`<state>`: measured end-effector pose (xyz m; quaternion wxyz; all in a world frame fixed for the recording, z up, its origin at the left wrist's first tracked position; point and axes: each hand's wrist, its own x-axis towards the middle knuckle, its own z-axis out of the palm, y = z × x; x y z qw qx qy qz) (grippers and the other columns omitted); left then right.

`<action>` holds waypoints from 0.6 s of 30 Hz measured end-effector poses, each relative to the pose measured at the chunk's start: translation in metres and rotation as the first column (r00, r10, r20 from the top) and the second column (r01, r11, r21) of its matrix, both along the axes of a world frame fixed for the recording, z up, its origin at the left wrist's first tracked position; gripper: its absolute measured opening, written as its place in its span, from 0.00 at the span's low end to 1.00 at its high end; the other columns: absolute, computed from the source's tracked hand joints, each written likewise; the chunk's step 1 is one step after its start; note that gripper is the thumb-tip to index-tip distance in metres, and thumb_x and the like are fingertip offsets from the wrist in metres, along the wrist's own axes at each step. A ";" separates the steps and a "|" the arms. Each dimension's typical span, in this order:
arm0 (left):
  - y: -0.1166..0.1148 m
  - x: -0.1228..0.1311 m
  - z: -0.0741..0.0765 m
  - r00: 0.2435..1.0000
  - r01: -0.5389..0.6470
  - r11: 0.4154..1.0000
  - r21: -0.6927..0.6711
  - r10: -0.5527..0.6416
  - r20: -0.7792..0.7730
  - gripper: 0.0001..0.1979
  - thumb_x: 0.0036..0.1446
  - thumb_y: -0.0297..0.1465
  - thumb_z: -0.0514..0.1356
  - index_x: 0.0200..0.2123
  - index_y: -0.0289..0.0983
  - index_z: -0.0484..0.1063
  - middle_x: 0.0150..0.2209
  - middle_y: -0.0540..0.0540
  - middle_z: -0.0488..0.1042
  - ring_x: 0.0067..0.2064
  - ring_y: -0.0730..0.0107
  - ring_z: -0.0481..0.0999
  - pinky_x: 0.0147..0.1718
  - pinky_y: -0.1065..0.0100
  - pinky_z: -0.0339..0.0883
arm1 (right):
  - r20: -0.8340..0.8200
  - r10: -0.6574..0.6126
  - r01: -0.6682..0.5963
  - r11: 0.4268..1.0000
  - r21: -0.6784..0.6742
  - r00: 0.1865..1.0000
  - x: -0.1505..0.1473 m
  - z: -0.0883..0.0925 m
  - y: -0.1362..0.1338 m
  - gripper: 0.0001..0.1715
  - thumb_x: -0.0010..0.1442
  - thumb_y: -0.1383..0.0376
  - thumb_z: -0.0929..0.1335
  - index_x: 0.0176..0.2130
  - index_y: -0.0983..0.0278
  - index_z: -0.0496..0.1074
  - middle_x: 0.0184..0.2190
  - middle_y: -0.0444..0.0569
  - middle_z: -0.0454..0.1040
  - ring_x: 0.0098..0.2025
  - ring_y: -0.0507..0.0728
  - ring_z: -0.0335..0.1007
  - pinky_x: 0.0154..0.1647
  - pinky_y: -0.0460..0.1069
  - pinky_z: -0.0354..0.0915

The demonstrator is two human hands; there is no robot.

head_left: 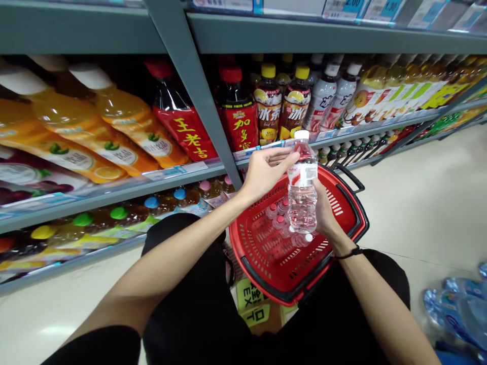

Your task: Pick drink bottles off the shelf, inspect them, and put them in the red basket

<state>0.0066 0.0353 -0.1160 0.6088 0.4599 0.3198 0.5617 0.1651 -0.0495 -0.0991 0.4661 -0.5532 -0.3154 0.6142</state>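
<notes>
A clear water bottle [303,203] with a white cap and a white-and-red label is held upright over a red shopping basket [243,248]. My right hand [324,208] grips its right side, the thumb at the label's lower edge and the other fingers mostly hidden behind. On the other side, my left hand [266,170] has its fingers stretched out, with the thumb and fingertips at the bottle's upper part. Inside the basket lie several small clear bottles [279,223] with pink-red caps and white caps.
A grey shelf [213,91] full of drinks stands ahead, with orange juice bottles [125,121], red-labelled tea bottles [239,116] and iced tea bottles [268,104]. Large blue-labelled water bottles [464,309] are at the lower right. A black handle [352,177] sticks out from the basket's far side.
</notes>
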 end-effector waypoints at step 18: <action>0.000 -0.005 0.013 0.953 0.243 0.968 -0.067 -0.225 0.202 0.17 0.55 0.43 0.72 0.38 0.36 0.76 0.46 0.42 0.83 0.45 0.65 0.82 0.48 0.61 0.76 | -0.138 0.098 -0.113 0.987 -0.111 0.986 -0.001 0.022 -0.012 0.38 0.62 0.35 0.63 0.53 0.58 0.79 0.33 0.54 0.82 0.39 0.68 0.81 0.34 0.62 0.78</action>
